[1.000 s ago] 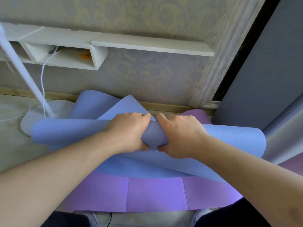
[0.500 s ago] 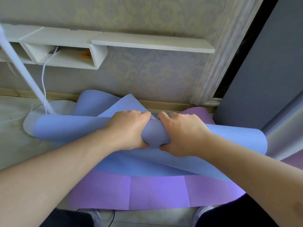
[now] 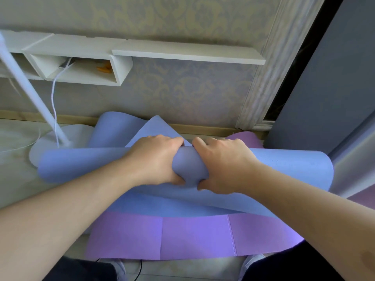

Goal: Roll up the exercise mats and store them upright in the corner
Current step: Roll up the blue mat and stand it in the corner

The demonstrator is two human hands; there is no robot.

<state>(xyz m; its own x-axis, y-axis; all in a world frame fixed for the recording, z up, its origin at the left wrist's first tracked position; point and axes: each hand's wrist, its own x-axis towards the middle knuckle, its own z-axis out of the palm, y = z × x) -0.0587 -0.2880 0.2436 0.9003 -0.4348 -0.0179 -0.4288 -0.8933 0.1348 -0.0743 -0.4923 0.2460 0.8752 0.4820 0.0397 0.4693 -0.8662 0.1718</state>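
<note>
Step in hand: rolling the blue mat (image 3: 284, 167). Roll partly formed, lying crosswise on the floor in front of the wall, on top of the purple mat (image 3: 194, 236).

Left hand (image 3: 156, 159) and right hand (image 3: 223, 163) sit side by side at the middle of the roll, close but apart. Each hand is curled over the top of the roll, fingers on the far side, thumbs tucked under the near side, gripping it.

Unrolled blue sheet shows on both sides of the roll: a tail toward the person, and a rumpled stretch toward the baseboard (image 3: 203, 129), one corner folded up. Which end is feeding into the roll I cannot tell.

Next move, as I judge it: turn the roll onward and keep the ends even. The roll looks wider and looser at its right end than under the hands, so it may need tightening before it will stand.

Mat looks thin, soft and foamy; it dents under the grip.

The purple mat lies flat, with visible crease lines; not yet rolled. A lamp stand (image 3: 30, 92) and its base (image 3: 50, 142) sit just beside the roll's left end, which could snag.
</note>
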